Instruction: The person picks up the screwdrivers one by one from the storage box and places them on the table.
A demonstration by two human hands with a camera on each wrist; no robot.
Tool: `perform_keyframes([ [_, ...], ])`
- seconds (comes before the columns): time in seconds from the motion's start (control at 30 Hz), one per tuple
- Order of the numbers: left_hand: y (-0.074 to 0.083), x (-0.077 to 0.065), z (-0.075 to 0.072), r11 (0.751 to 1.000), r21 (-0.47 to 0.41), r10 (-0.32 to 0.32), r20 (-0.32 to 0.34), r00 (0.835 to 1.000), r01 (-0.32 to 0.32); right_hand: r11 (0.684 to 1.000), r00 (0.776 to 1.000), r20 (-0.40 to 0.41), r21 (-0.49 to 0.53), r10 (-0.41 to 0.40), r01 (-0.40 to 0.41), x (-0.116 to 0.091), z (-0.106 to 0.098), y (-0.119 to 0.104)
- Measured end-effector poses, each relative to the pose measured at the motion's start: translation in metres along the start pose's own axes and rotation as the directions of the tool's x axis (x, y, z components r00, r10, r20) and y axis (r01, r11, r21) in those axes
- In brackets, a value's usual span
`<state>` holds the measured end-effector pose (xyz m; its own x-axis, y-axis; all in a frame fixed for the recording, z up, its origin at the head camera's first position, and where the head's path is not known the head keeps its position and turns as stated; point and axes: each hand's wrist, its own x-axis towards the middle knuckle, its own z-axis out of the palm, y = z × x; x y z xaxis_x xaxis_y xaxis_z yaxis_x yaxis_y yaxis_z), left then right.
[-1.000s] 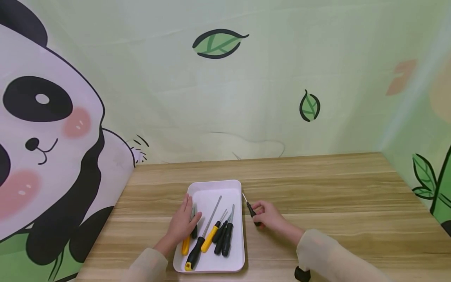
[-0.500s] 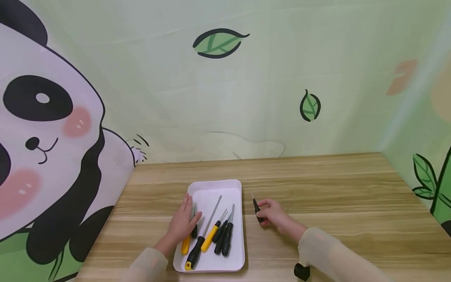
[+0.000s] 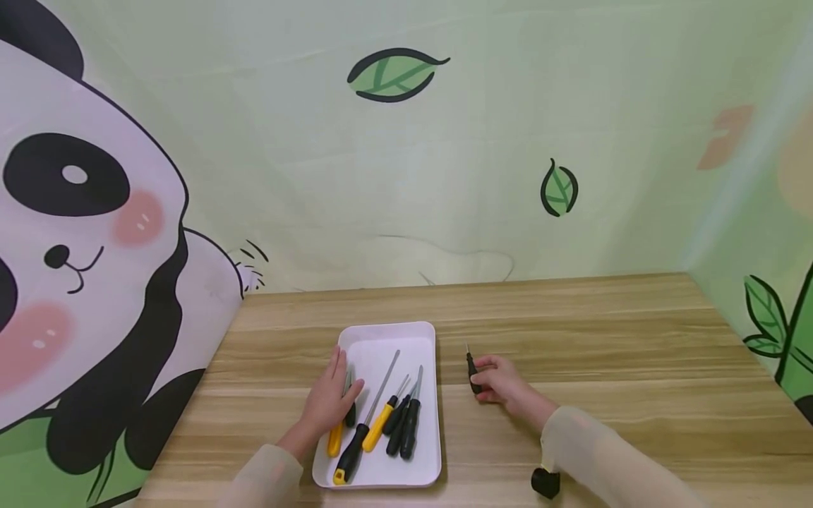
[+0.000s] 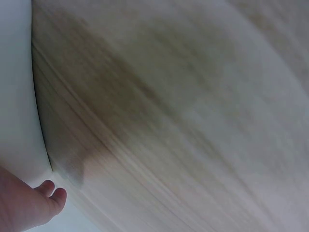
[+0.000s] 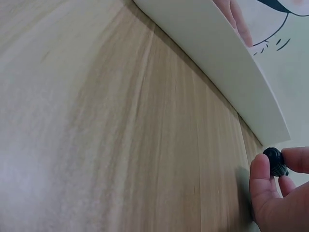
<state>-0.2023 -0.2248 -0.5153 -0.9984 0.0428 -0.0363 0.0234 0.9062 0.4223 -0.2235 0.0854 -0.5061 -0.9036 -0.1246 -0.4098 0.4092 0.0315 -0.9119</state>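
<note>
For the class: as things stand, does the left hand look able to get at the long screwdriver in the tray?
Probably yes: the left hand rests on the side of the tray, no tool seen in its grasp, and the long screwdriver lies close by with nothing seen on top of it.

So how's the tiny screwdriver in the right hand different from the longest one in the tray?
The small screwdriver is pinched in the right hand; the long screwdriver lies in the tray. The small screwdriver's shaft is shorter than the long screwdriver's. The small screwdriver's handle looks black; the long screwdriver's has a yellow end. Both have slim shafts.
</note>
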Motion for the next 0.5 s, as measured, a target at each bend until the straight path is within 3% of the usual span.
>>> perform_keyframes([
  [0.5, -0.0005, 0.0, 0.0002, 1.0, 0.005, 0.017, -0.005, 1.0, -0.017, 0.997, 0.995, -0.063, -0.016, 0.076, -0.077, 0.0022, -0.0041, -0.0075],
])
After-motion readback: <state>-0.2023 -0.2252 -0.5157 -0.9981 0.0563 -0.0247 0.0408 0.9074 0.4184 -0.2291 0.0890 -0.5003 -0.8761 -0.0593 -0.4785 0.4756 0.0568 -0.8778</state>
